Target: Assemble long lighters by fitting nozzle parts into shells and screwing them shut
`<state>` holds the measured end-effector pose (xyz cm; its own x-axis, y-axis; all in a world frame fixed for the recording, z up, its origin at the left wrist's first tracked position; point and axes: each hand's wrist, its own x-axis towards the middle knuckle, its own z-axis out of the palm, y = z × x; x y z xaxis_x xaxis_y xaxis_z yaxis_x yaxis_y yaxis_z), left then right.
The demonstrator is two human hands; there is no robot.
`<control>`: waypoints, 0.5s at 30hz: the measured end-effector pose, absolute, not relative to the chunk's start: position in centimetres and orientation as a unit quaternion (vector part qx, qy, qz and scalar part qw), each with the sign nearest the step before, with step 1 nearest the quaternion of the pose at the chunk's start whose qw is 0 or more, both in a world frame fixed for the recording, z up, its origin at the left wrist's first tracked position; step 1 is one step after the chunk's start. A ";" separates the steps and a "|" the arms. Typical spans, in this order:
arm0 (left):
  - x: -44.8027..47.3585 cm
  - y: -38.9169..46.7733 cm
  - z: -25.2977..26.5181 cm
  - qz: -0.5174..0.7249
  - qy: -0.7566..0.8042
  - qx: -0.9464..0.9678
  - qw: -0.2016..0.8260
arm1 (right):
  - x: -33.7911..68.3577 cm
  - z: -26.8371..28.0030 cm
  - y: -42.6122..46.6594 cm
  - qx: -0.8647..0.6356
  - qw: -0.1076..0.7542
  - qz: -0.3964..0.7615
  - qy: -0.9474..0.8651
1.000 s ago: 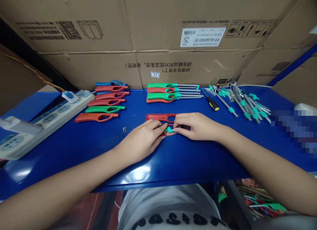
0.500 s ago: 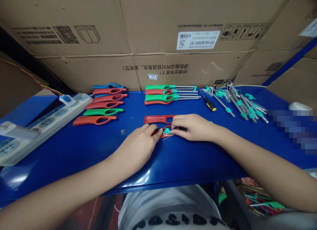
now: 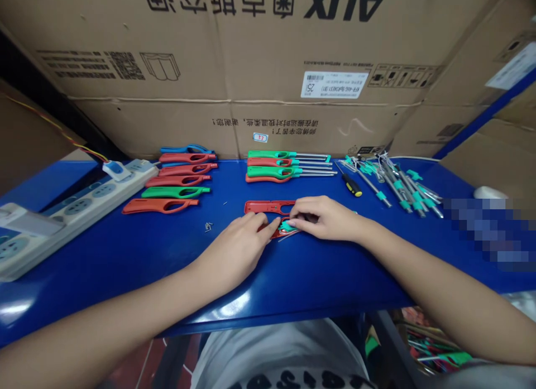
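Note:
Both hands are at a red lighter half-shell (image 3: 276, 234) low in front of me, with a green plastic part (image 3: 287, 226) and thin white wire in it. My left hand (image 3: 238, 244) grips the shell's left end, fingers bent over it. My right hand (image 3: 326, 217) is closed over the right side, its fingertips pinched at the green part; what lies under the palm is hidden. Just beyond them lies the matching red half-shell (image 3: 268, 206), its inside facing up and its right end covered by my right hand.
Several lighter handles (image 3: 176, 192) lie at left beside a power strip (image 3: 79, 210). Lighters with metal tubes (image 3: 272, 170) lie at the back. To their right are a screwdriver (image 3: 350, 183) and a pile of metal tubes with green parts (image 3: 402, 191). Small screws (image 3: 208, 227) lie near my left hand.
The view has tilted up a little, showing more of the cardboard. My fingers have shifted slightly at the green part; both hands stay at the red half-shell.

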<state>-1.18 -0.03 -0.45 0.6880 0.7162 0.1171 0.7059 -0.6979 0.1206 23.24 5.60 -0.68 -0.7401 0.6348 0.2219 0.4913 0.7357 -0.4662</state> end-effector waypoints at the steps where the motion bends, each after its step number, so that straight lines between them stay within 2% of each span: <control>1: -1.2 0.0 -0.5 0.078 0.386 0.919 0.035 | 23.6 -0.5 5.8 -0.311 0.207 0.181 -0.910; 4: -1.2 0.1 -0.6 0.080 0.382 0.920 0.037 | 25.1 0.1 6.9 -0.353 0.246 0.100 -0.897; 8: -1.2 0.2 -0.6 0.078 0.381 0.920 0.052 | 28.8 0.2 9.4 -0.501 0.226 -0.022 -0.835; 10: -1.2 0.2 -0.7 0.085 0.381 0.919 0.058 | 31.3 -0.1 11.0 -0.575 0.245 -0.064 -0.778; 15: -1.4 0.4 -1.1 0.126 0.371 0.918 0.063 | 36.8 -1.8 14.0 -0.674 0.177 -0.130 -0.705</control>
<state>-1.41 0.39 -1.07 0.6932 0.6966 0.1848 0.6647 -0.7171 0.2098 36.79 13.96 -1.82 -0.0279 0.9049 0.4247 0.9969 0.0566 -0.0550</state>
